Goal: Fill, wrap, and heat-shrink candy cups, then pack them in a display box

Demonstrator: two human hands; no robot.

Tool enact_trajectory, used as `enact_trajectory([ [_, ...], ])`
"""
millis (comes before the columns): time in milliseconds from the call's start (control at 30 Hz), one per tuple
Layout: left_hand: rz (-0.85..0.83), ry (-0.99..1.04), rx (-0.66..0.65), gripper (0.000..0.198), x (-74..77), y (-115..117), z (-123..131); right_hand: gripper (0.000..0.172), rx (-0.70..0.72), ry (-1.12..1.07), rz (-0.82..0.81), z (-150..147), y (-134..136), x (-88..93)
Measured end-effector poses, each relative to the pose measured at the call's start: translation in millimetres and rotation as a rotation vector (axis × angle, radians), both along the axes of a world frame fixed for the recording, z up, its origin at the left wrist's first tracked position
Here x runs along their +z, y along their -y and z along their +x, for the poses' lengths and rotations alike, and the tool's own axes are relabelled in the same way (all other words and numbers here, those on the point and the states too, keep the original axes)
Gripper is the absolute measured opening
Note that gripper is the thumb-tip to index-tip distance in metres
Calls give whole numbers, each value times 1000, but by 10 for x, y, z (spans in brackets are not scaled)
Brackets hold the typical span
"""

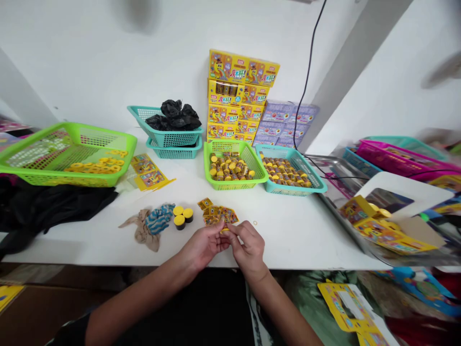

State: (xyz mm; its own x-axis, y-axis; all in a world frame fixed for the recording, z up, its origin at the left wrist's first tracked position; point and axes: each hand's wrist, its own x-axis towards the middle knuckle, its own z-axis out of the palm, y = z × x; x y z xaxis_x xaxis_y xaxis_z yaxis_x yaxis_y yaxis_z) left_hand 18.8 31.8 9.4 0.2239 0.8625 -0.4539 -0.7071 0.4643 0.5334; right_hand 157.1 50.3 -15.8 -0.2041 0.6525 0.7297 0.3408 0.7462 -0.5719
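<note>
My left hand (pixel 207 245) and my right hand (pixel 248 245) meet just above the front edge of the white table. Between their fingertips they pinch a small yellow piece (pixel 224 229), mostly covered by the fingers, so its exact kind is unclear. Right behind them lies a loose pile of printed yellow labels (pixel 216 212). Left of the pile stand 3 small dark tubs with yellow lids (pixel 179 219). Beside these, a crumpled beige cloth (pixel 144 230) lies against a blue striped cloth (pixel 159 218).
A green basket (pixel 236 184) and a teal basket (pixel 295 191) hold many small yellow-capped cups. Yellow boxes (pixel 234 113) are stacked behind. A large green basket (pixel 72 179) with yellow rings stands left; a metal tray (pixel 345 216) with an open carton is right. A black cable (pixel 306 81) hangs down.
</note>
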Motion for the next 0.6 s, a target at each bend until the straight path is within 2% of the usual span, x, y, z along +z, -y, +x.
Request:
enact_trajectory([
  [167,25,2,-12,17,-35,-55,-37,15,58,-58,-74,10,-17,8],
  [267,90,-75,9,22,-51,-85,-65,17,101,-41,-158,31,-48,34],
  [433,192,-134,23,32,-121,-144,-82,52,172,161,-256,13,-179,90],
  [500,214,-144,-23,33,-183,-175,-94,52,208,254,-313,-14,-238,122],
  [600,249,-152,-87,43,-315,-234,-125,41,186,317,-364,-35,-406,200],
])
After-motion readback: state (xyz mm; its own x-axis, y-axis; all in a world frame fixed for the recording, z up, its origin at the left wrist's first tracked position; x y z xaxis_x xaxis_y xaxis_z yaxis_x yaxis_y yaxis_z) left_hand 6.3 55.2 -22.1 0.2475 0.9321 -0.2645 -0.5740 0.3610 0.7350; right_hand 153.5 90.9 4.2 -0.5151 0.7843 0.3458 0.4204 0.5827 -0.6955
